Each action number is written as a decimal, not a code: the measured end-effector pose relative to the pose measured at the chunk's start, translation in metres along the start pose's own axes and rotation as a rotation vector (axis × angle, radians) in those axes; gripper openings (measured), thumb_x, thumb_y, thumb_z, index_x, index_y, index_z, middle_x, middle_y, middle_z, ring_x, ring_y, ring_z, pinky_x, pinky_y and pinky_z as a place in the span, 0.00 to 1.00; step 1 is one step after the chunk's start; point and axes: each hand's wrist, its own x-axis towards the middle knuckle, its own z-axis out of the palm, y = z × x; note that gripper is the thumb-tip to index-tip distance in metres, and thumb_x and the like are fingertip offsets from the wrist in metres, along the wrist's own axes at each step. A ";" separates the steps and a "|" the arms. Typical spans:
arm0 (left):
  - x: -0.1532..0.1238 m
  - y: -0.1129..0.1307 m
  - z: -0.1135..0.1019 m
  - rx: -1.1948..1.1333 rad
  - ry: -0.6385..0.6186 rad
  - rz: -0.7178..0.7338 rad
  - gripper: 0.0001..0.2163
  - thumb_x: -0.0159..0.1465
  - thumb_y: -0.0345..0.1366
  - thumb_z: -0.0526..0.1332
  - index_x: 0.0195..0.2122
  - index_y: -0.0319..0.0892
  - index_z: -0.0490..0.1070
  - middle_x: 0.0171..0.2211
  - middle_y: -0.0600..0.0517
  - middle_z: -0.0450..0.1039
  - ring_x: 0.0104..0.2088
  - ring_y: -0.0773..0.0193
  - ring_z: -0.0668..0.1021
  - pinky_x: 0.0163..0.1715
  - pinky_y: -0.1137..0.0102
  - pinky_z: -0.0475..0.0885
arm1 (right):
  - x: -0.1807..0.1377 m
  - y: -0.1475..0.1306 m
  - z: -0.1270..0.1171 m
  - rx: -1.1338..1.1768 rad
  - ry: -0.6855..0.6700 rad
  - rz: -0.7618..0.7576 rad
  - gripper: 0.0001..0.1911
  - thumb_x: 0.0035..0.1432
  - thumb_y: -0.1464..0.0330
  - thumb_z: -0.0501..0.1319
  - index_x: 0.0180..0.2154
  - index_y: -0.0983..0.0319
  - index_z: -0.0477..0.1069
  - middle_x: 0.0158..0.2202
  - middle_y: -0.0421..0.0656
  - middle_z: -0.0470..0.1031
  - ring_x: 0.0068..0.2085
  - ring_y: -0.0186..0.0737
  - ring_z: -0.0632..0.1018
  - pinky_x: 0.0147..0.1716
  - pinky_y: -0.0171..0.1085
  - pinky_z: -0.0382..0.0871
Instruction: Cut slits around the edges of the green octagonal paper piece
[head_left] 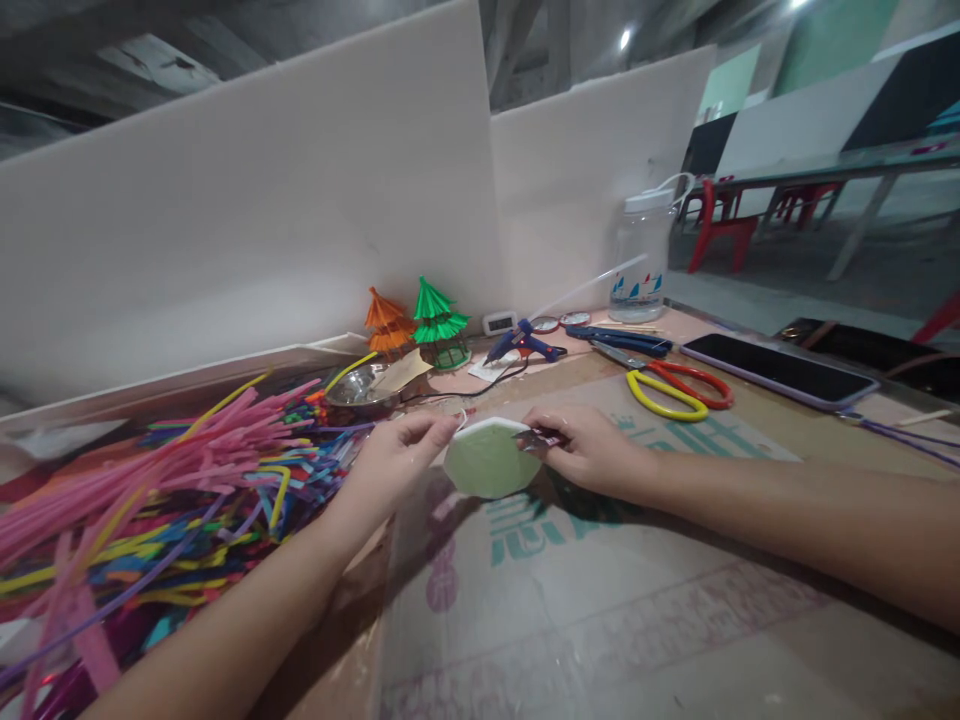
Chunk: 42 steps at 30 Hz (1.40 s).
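A pale green, many-sided flat piece (493, 462) with a white rim is held tilted between my two hands, over the cardboard. My left hand (401, 455) is closed in a pinch at its left edge, where a thin white strip (463, 417) sticks up. At the right edge, my right hand (589, 447) is closed around a small dark metal tool (534, 439). The tool's tip overlaps the rim; its exact kind is too small to tell, and whether these fingers also touch the piece is unclear.
Coloured pipe cleaners (225, 460) pile up on the left, beside a metal bowl (360, 386). Behind stand orange (388, 320) and green (437, 318) small pagodas and a blue glue gun (523, 343). Scissors (667, 388), a phone (780, 370) and a bottle (640, 260) lie rightward.
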 end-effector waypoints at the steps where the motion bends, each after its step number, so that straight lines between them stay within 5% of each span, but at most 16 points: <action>1: -0.001 0.002 0.000 0.013 -0.015 -0.010 0.18 0.58 0.53 0.66 0.32 0.41 0.82 0.31 0.48 0.83 0.35 0.56 0.82 0.36 0.68 0.75 | -0.001 0.000 0.000 -0.001 0.010 -0.019 0.07 0.56 0.74 0.57 0.34 0.62 0.75 0.27 0.41 0.75 0.28 0.36 0.71 0.28 0.32 0.59; 8: -0.001 0.007 -0.003 -0.047 -0.032 -0.049 0.16 0.56 0.49 0.69 0.32 0.40 0.81 0.32 0.48 0.82 0.33 0.58 0.80 0.35 0.68 0.74 | -0.004 -0.006 -0.001 -0.028 0.006 -0.050 0.08 0.57 0.73 0.58 0.36 0.62 0.76 0.29 0.43 0.78 0.30 0.38 0.74 0.30 0.33 0.61; 14: -0.013 0.021 -0.009 -0.096 0.181 0.100 0.17 0.62 0.50 0.64 0.31 0.40 0.78 0.27 0.50 0.78 0.30 0.62 0.79 0.35 0.69 0.75 | 0.001 0.000 -0.001 0.018 0.031 0.088 0.07 0.60 0.69 0.57 0.31 0.62 0.72 0.25 0.40 0.72 0.27 0.36 0.70 0.27 0.33 0.57; 15: -0.024 0.031 -0.009 -0.084 0.116 0.141 0.15 0.64 0.49 0.63 0.32 0.41 0.78 0.28 0.50 0.79 0.31 0.62 0.79 0.35 0.69 0.75 | 0.003 0.002 -0.001 0.035 0.040 0.129 0.09 0.61 0.67 0.56 0.30 0.62 0.71 0.24 0.39 0.70 0.26 0.35 0.68 0.26 0.32 0.56; 19: -0.063 0.069 -0.001 -0.011 -0.542 0.379 0.10 0.67 0.38 0.63 0.48 0.49 0.78 0.39 0.50 0.82 0.40 0.60 0.82 0.43 0.67 0.77 | 0.008 0.006 -0.001 0.135 0.078 0.195 0.13 0.62 0.62 0.55 0.27 0.61 0.66 0.22 0.37 0.65 0.25 0.34 0.65 0.25 0.32 0.54; 20: -0.064 0.069 0.001 -0.013 -0.551 0.447 0.09 0.67 0.36 0.63 0.48 0.49 0.77 0.40 0.50 0.82 0.43 0.62 0.81 0.46 0.68 0.76 | 0.008 0.005 -0.001 0.149 0.081 0.191 0.13 0.62 0.62 0.55 0.27 0.61 0.66 0.22 0.37 0.65 0.25 0.34 0.65 0.25 0.32 0.54; 23: -0.042 0.042 0.007 -0.021 0.015 0.499 0.04 0.66 0.38 0.64 0.34 0.46 0.74 0.40 0.50 0.76 0.44 0.62 0.77 0.50 0.66 0.72 | 0.006 0.003 0.000 0.149 0.061 0.156 0.12 0.62 0.63 0.55 0.28 0.61 0.67 0.23 0.37 0.66 0.26 0.34 0.66 0.26 0.33 0.54; 25: -0.017 0.010 0.009 -0.043 0.286 0.431 0.15 0.60 0.43 0.69 0.45 0.46 0.71 0.46 0.48 0.72 0.46 0.60 0.76 0.50 0.64 0.71 | 0.004 0.004 0.001 0.138 0.050 0.125 0.10 0.61 0.64 0.56 0.30 0.62 0.68 0.24 0.38 0.67 0.26 0.34 0.67 0.26 0.33 0.55; 28: 0.003 -0.031 0.015 -0.033 0.164 0.277 0.27 0.57 0.47 0.70 0.55 0.46 0.67 0.51 0.45 0.73 0.46 0.58 0.77 0.46 0.64 0.74 | 0.001 0.006 0.004 0.139 0.058 0.095 0.09 0.61 0.65 0.57 0.32 0.62 0.71 0.25 0.39 0.69 0.26 0.34 0.67 0.26 0.32 0.56; 33: -0.010 -0.051 0.032 0.024 -0.099 0.098 0.15 0.62 0.46 0.64 0.44 0.42 0.77 0.39 0.49 0.81 0.39 0.57 0.80 0.40 0.66 0.75 | 0.000 0.004 0.003 0.100 0.059 0.073 0.07 0.61 0.67 0.59 0.36 0.62 0.74 0.27 0.40 0.74 0.28 0.35 0.71 0.28 0.33 0.61; 42: -0.008 -0.066 0.035 0.020 0.045 0.145 0.13 0.66 0.41 0.63 0.51 0.46 0.72 0.46 0.49 0.78 0.48 0.56 0.79 0.48 0.63 0.73 | 0.001 0.007 -0.004 -0.008 0.108 -0.027 0.21 0.72 0.62 0.46 0.51 0.65 0.73 0.47 0.52 0.80 0.47 0.48 0.79 0.46 0.45 0.72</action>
